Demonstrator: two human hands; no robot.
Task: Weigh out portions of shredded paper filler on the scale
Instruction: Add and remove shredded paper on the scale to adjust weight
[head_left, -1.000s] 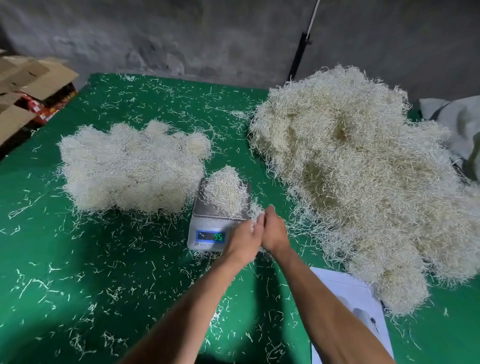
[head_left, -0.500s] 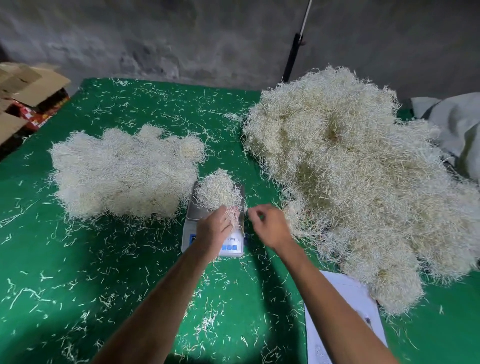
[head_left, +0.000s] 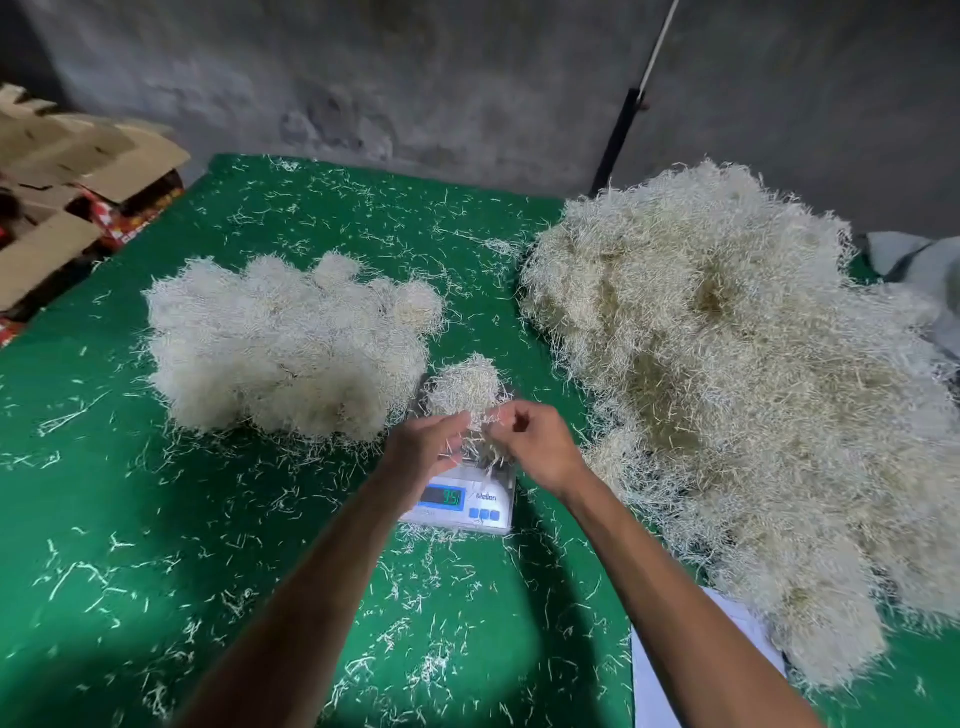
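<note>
Pale paper shreds (head_left: 480, 441) are hanging pinched between the left hand (head_left: 426, 447) and right hand (head_left: 540, 447), mid-frame above the scale (head_left: 462, 501), so dropping only a few while watching its numbers seems best.

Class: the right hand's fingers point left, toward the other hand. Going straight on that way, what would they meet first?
The small tuft of shredded paper pinched between both hands, then the left hand just beyond. Depth is unclear, but nothing else seems to be between them.
</note>
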